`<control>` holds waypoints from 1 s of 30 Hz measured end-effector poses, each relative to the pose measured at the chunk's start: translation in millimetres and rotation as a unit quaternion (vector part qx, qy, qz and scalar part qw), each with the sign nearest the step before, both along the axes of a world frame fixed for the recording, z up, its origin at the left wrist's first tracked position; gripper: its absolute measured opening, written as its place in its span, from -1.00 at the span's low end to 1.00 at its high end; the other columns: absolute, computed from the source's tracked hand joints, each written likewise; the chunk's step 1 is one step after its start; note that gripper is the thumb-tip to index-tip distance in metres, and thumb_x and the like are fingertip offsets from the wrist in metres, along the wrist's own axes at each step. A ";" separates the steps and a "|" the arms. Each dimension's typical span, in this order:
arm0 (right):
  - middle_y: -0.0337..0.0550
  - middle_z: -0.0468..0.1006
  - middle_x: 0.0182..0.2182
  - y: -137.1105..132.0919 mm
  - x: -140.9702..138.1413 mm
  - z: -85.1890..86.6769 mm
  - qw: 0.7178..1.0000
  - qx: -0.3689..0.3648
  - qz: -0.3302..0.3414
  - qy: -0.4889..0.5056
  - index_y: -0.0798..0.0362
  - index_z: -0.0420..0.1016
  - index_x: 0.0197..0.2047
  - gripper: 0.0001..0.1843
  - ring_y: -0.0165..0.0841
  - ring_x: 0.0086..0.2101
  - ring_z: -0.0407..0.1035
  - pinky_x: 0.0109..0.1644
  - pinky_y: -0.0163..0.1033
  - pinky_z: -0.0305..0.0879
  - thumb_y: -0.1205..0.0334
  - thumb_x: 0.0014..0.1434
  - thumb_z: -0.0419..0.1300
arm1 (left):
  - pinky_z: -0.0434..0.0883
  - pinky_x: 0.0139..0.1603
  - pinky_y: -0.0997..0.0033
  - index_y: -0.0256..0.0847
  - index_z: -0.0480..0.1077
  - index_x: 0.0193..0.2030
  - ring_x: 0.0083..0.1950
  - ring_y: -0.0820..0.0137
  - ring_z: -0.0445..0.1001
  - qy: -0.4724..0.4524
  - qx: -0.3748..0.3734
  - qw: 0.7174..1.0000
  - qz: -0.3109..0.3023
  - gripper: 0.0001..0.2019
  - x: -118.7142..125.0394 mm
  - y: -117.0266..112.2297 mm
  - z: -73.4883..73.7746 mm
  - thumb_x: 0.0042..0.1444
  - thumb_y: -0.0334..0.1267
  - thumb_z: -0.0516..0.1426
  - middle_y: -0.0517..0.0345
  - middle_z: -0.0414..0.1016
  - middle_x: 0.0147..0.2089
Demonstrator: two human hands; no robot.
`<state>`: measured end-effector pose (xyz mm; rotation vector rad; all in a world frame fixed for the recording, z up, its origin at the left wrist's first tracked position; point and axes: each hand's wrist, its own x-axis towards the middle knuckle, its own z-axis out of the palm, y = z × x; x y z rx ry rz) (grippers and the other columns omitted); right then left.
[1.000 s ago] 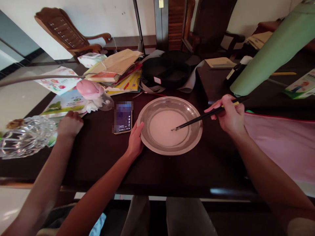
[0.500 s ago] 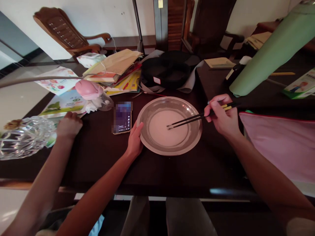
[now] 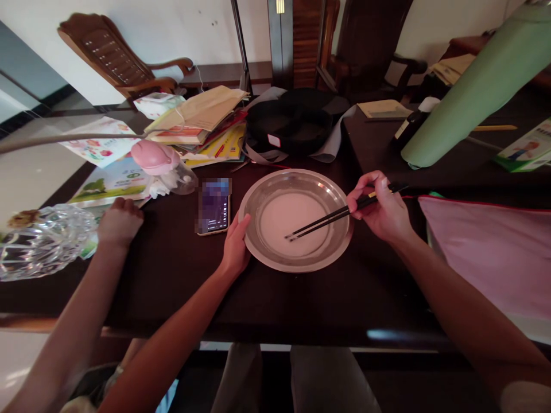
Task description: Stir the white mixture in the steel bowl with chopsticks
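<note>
A shallow metal bowl (image 3: 258, 198) with white liquid in it stands on the dark table (image 3: 181, 275) in front of me. My left hand (image 3: 235, 248) grips the bowl's left rim, thumb on the edge. My right hand (image 3: 381, 209) is closed on a pair of black chopsticks (image 3: 327, 219). They slant down to the left, and their tips sit in the white liquid near the bowl's middle.
A phone (image 3: 214, 206) lies just left of the bowl. Another person's fist (image 3: 119, 221) rests on the table further left, by a glass dish (image 3: 43, 241). Books (image 3: 202, 123), a pink object (image 3: 150, 156) and a black bag (image 3: 293, 123) lie behind. Pink cloth (image 3: 495, 252) and a green roll (image 3: 473, 92) are at right.
My right hand has moved left and nearer the bowl. The chopstick tips have swept from the right side of the liquid toward its middle and front. My left hand has stayed on the rim.
</note>
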<state>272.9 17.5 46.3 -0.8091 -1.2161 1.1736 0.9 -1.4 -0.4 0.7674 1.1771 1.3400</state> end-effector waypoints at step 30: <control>-0.25 0.50 -0.47 3.1 7.7 -6.8 0.993 0.058 -0.047 -0.095 -0.03 0.46 -0.32 -0.84 -0.46 -0.52 0.32 -0.50 -0.30 0.22 0.07 0.21 0.23 | 0.31 0.15 0.30 -0.13 0.42 0.06 0.16 0.23 0.39 0.116 0.065 0.991 0.003 -0.63 -5.6 0.3 -4.3 0.16 -0.04 0.12 0.09 0.49 0.11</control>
